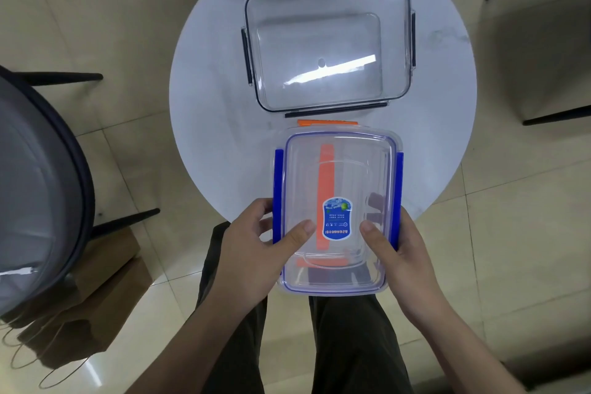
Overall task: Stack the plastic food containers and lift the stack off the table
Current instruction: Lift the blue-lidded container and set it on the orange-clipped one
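A clear container with blue clips [358, 176] and a blue label is held over the near edge of the round white table [204, 125]. My left hand [256, 253] grips its left side, thumb on the lid. My right hand [396, 259] grips its right side, thumb on the lid too. Through it I see an orange-clipped container [327, 169] beneath, with an orange tab poking out at the far side. A larger clear container with black clips [329, 45] sits on the far half of the table, apart from the held one.
A grey round chair [35, 189] stands at the left and dark chairs [537, 51] at the right. A brown paper bag [92, 307] lies on the tiled floor at lower left. My legs are under the held container.
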